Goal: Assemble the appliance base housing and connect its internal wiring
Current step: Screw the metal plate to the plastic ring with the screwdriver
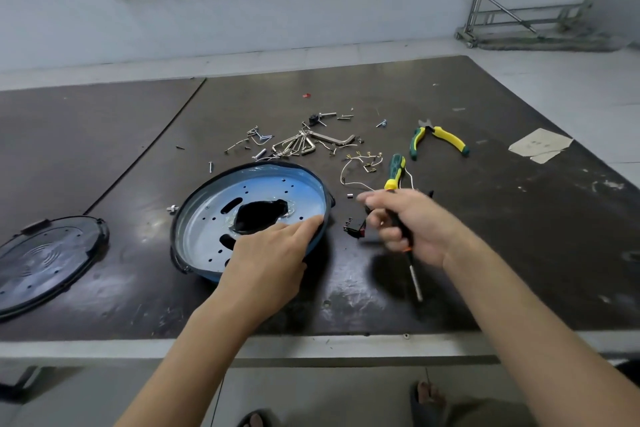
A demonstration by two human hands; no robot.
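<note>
L hand (273,253) is lying flat, fingers straight, steadying the rim of the round blue-grey metal base housing (207,218), which is sitting left of centre on the dark worktop (519,253). R hand (408,222), blurred, is gripping a dark-handled screwdriver (415,281), fingers curled round it. Step, prob.: prepping housing for wiring. Next move is calling for the small black switch w/ leads (353,227), just beside the housing, to be fitted.
</note>
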